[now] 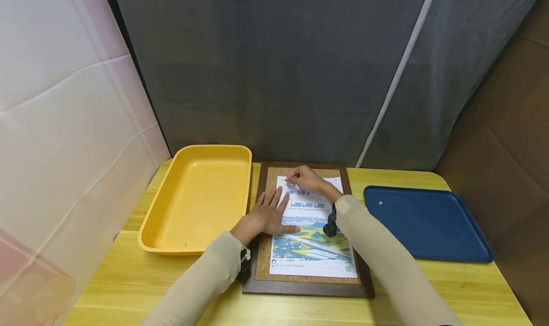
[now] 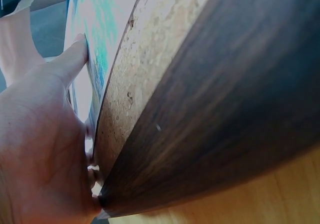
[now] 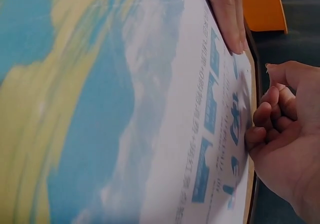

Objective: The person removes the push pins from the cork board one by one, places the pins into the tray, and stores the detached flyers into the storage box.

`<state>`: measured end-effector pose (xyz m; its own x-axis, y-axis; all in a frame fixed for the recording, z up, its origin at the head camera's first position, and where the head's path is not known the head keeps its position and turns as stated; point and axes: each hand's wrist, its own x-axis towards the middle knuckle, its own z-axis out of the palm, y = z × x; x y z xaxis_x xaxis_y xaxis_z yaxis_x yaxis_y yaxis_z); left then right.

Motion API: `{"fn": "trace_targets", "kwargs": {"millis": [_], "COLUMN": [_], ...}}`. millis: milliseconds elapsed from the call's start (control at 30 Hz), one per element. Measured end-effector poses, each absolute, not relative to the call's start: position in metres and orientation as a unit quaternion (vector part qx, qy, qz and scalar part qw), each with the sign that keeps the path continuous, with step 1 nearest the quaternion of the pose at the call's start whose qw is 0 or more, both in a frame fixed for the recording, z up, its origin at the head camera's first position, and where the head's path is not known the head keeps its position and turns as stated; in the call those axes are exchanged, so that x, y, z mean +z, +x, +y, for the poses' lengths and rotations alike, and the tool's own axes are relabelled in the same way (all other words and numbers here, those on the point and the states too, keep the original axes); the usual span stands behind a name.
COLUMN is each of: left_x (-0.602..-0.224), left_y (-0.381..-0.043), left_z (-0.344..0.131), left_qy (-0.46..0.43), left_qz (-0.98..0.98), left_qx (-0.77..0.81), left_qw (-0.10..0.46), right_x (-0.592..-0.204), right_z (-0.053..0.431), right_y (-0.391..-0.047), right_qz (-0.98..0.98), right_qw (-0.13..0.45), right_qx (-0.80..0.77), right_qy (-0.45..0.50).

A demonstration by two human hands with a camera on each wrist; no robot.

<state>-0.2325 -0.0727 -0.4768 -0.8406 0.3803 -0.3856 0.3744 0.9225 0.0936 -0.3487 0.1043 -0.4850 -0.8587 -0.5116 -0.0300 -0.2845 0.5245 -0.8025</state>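
A printed sheet of paper (image 1: 309,264) with a blue and yellow landscape lies on a cork board (image 1: 263,269) in a dark wooden frame (image 1: 309,289). My left hand (image 1: 268,215) rests on the sheet's left side, its fingers spread and straight. Near the sheet's top left corner, my right hand (image 1: 305,178) pinches what looks like a small red push pin (image 1: 287,179) between thumb and index finger. Its other fingers are curled in the right wrist view. The pin's point is too small to make out. Frame and cork edge (image 2: 132,94) show close up in the left wrist view.
A deep yellow tray (image 1: 195,247) stands left of the board. On the right is a shallow navy tray (image 1: 437,226) with one small pink object (image 1: 380,202) near its left edge. Curtains (image 1: 279,78) enclose the back and sides of the wooden table (image 1: 107,288).
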Motion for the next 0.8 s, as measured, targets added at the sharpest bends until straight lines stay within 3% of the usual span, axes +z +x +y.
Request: {"fn": "trace_targets", "kwargs": {"millis": [567, 800], "left_x": [-0.475, -0.496], "left_y": [-0.232, -0.247], "left_z": [-0.072, -0.074], "left_qy": [0.191, 0.189], "left_qz": [0.961, 0.959], "left_qx": [0.012, 0.014], "left_qw": [0.202, 0.211], "right_x": [-0.471, -0.470], "right_z": [0.136, 0.152], "right_y": [-0.333, -0.326], "right_qz": [0.856, 0.859], "right_qw": [0.137, 0.128], "right_qx": [-0.425, -0.416], "right_qy": [-0.261, -0.268]}}
